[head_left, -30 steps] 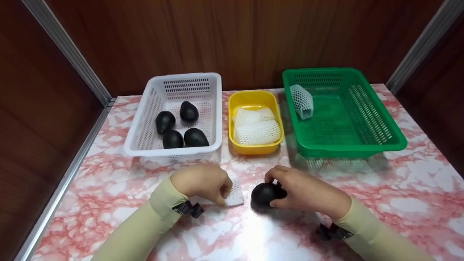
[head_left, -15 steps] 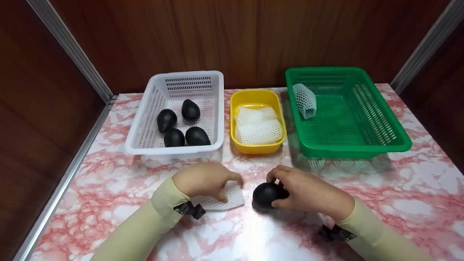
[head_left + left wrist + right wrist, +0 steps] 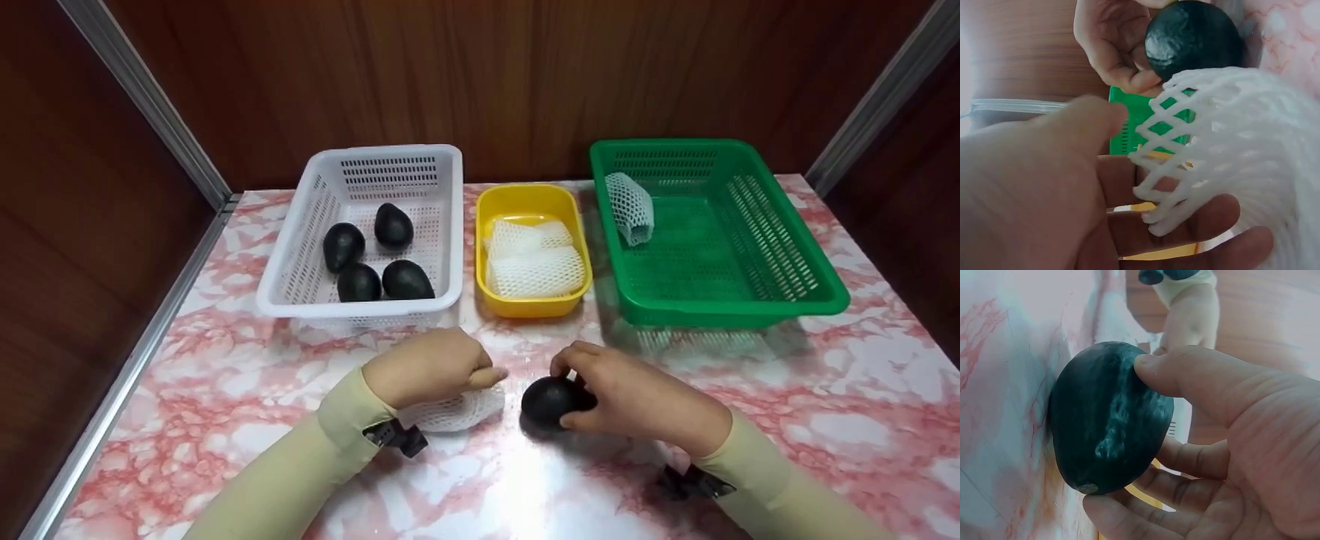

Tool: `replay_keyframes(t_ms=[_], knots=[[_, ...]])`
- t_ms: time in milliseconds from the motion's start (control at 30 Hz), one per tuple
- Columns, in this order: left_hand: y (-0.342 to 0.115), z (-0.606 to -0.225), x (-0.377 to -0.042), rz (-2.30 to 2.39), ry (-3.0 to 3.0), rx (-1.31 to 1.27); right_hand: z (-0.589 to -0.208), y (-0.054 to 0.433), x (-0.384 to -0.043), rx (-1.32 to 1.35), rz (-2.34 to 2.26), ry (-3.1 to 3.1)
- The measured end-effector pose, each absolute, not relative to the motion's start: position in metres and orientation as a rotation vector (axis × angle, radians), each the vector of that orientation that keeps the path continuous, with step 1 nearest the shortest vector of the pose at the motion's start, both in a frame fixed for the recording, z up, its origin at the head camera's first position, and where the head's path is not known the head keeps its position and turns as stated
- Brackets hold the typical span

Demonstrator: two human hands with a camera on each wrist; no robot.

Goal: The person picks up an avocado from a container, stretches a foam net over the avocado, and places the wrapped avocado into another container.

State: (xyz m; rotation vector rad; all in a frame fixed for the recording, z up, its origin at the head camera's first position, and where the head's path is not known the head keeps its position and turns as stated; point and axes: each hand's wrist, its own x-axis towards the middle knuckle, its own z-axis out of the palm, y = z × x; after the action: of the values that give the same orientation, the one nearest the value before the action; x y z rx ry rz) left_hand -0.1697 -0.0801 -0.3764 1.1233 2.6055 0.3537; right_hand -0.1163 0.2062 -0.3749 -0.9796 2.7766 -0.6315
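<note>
My right hand (image 3: 630,394) grips a dark avocado (image 3: 551,403) that touches the table, thumb on the near side and fingers round the far side. In the right wrist view the avocado (image 3: 1109,419) shows its stem end, low down. Left of it, my left hand (image 3: 431,367) holds a white foam net sleeve (image 3: 461,411) near its open end. Seen from the left wrist, the sleeve (image 3: 1230,129) bulges into a rounded tube, its mesh edge lying over the curled fingers (image 3: 1207,216). The left thumb is blurred.
A white basket (image 3: 360,310) at back left holds several avocados (image 3: 343,247). Beside it stands a yellow tub (image 3: 534,307) with foam net sleeves (image 3: 536,271). The green basket (image 3: 735,307) at right contains one net sleeve (image 3: 630,208); its contents cannot be made out. Wooden panels stand behind.
My left hand spread its thumb and fingers over the flat net sleeve, then closed in, and the sleeve now bulges up. The right hand keeps holding the avocado in place.
</note>
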Motion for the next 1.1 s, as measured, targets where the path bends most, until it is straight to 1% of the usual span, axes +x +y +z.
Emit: replay_keyframes(t_ms=[133,400,700,933,1100], knots=[[-0.08,-0.377,-0.166,0.23,2.633,1.198,-0.375,0.205,-0.116,-0.983,-0.621,2.783],[-0.07,-0.381,-0.159,0.193,2.653,1.137,-0.373,0.204,-0.115,-0.97,-0.614,2.781],[-0.062,-0.395,-0.153,0.193,2.735,1.097,-0.375,0.204,-0.115,-0.946,-0.658,2.759],[-0.059,-0.393,-0.152,0.182,2.731,1.063,-0.376,0.205,-0.115,-0.955,-0.67,2.767],[-0.058,-0.393,-0.152,0.167,2.715,1.045,-0.379,0.204,-0.117,-0.912,-0.696,2.808]])
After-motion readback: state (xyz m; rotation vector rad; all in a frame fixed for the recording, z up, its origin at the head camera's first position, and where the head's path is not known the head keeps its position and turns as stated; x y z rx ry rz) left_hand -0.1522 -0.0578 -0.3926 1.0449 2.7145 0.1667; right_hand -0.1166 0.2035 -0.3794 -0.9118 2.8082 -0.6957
